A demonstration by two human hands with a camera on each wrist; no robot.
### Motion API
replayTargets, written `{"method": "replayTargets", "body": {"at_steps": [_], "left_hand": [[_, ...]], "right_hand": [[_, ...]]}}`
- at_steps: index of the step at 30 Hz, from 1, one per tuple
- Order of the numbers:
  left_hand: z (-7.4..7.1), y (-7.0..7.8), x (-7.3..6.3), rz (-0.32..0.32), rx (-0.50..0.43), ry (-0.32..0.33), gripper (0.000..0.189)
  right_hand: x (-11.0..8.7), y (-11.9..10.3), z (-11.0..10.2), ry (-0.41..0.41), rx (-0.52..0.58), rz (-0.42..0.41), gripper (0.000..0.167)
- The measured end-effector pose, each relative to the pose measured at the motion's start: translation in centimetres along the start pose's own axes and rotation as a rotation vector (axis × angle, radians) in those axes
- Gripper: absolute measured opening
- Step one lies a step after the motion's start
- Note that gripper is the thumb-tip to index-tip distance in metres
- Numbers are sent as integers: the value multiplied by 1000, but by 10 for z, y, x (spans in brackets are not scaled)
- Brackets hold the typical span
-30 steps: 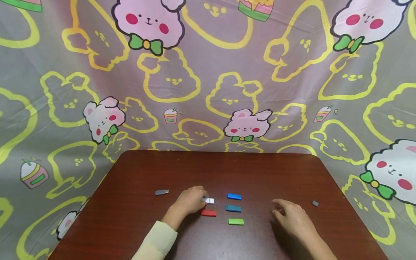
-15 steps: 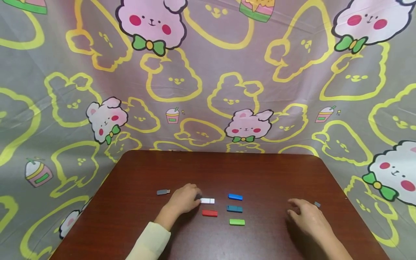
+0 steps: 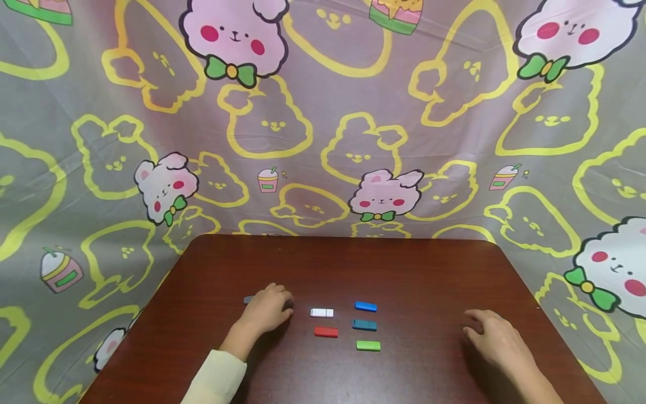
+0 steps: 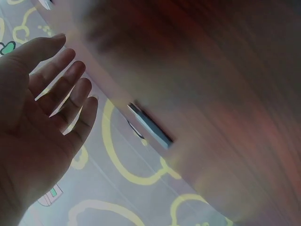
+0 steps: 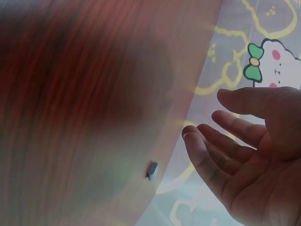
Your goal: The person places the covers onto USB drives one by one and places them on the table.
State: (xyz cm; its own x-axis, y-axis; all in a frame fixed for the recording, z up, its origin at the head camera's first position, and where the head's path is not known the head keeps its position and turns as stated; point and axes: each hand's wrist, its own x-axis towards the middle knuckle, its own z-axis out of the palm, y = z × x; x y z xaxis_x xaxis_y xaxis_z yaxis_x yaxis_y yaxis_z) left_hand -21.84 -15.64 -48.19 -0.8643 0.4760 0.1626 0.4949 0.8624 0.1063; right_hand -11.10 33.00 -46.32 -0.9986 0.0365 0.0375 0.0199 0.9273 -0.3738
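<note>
My left hand [image 3: 264,311] hovers over the left part of the table with loosely bent fingers and holds nothing. It covers most of a grey USB stick [image 3: 247,300] in the head view; in the left wrist view that grey USB stick [image 4: 150,126] lies whole on the wood, apart from the fingers. A white USB stick [image 3: 322,312], its cap on, lies right of this hand, with a red USB stick [image 3: 326,332] just below. My right hand [image 3: 497,336], relaxed and holding nothing, is above the table's right side. A small grey cap [image 5: 152,171] lies near its fingertips, hidden in the head view.
Right of the white and red sticks, a blue USB stick [image 3: 365,306], a teal one [image 3: 364,325] and a light green one [image 3: 368,346] form a column. They lie on a dark brown table [image 3: 404,269], backed by a patterned cloth [image 3: 303,123].
My left hand has let go of the white USB stick and moved left over the grey one. The right hand has moved right, covering the small grey cap.
</note>
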Motion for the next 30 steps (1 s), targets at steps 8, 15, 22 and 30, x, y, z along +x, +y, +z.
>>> {"method": "replayTargets", "body": {"at_steps": [8,15,22,30], "left_hand": [[-5,-15,-13,-46,-15,4,22],[-7,-29,-23,-107,-33,-1,32],[-7,-43,-30,-140,-44,2,35],[-9,-58,-36,-160,-52,-2,33]], "right_hand": [[1,13,-5,-18,-21,16,42],[3,26,-9,-58,-34,47,46],[7,40,-13,-44,-37,64,45],[12,54,-17,-55,-62,87,48]]}}
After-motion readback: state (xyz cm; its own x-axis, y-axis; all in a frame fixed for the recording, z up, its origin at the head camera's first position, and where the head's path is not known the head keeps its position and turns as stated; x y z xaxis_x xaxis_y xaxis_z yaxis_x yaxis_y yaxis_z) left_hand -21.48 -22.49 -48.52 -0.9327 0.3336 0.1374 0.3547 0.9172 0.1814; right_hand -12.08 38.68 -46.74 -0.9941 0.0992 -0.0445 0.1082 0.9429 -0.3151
